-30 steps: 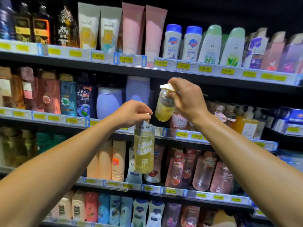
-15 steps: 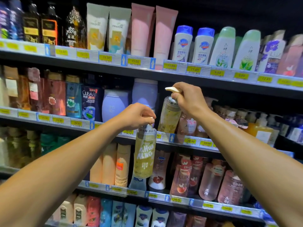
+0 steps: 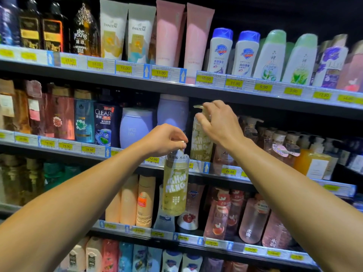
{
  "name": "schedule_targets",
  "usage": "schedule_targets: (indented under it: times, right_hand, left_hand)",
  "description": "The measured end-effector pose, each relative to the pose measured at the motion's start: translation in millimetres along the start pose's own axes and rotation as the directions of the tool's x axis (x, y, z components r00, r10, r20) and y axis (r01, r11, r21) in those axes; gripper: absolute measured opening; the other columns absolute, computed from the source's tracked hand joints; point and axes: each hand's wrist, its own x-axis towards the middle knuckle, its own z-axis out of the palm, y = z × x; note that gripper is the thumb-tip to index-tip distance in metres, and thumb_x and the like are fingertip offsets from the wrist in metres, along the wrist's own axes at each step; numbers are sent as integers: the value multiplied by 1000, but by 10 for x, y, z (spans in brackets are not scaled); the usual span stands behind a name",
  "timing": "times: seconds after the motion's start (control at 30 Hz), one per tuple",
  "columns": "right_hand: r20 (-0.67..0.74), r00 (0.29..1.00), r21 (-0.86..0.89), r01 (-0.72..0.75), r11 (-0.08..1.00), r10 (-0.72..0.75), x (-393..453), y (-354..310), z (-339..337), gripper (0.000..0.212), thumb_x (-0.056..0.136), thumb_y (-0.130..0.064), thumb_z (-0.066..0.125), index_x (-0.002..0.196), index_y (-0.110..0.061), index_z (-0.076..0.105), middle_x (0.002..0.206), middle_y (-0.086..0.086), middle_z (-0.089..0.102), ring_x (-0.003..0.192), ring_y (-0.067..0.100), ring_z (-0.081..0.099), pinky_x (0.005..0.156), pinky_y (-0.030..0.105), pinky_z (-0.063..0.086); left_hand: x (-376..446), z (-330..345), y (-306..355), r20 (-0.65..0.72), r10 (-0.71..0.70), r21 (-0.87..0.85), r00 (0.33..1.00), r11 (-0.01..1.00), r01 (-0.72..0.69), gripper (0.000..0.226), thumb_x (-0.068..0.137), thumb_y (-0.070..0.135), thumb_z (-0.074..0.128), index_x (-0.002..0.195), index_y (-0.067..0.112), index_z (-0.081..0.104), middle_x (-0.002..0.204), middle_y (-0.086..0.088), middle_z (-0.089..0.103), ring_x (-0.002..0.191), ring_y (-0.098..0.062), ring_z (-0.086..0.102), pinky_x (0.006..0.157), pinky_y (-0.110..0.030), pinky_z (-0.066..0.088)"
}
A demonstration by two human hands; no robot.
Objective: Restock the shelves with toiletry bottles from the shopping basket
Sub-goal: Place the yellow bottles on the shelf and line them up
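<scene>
Right hand [image 3: 220, 122] fingers curl round the pump neck of one yellow bottle [image 3: 201, 142], standing just right of the lavender bottle [image 3: 135, 126] on its shelf: nearly placed. Left hand [image 3: 165, 140] pinches a second yellow bottle [image 3: 174, 185] by its top, hanging below that shelf, unshelved. Basket unseen.

Dark store shelving [image 3: 176, 89] in four tiers, edged with yellow price tags [image 3: 160, 73]; dim light overall, black backing [image 3: 275, 14] above the hands.
</scene>
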Motion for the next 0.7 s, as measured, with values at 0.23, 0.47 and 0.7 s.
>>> schedule_targets:
  times: [0.23, 0.47, 0.7]
  right_hand:
    - [33, 999, -269, 31, 963, -23, -47, 75, 68, 63, 86, -41, 65, 140, -21, 38, 137, 2, 41, 120, 29, 34, 102, 42, 27]
    - [114, 993, -280, 8, 960, 25, -1, 113, 121, 56, 92, -35, 60, 140, -23, 35, 133, 4, 49, 122, 31, 39, 102, 52, 30]
    - [212, 972, -344, -24, 939, 102, 54, 142, 170, 48, 96, -38, 51, 139, -20, 37, 137, 9, 49, 129, 36, 39, 106, 56, 27]
  left_hand:
    - [-10, 0, 16, -1, -1, 0, 1000, 1000, 1, 11, 85, 19, 69, 90, 29, 71, 54, 35, 57, 55, 18, 55, 54, -1, 38]
    - [-64, 11, 28, -9, 2, 16, 1000, 1000, -2, 11, 85, 18, 70, 95, 22, 74, 53, 35, 56, 54, 17, 54, 53, -2, 37]
    - [-93, 15, 54, -19, -10, 24, 1000, 1000, 10, 9, 86, 20, 70, 92, 24, 74, 55, 31, 58, 55, 17, 54, 52, -4, 37]
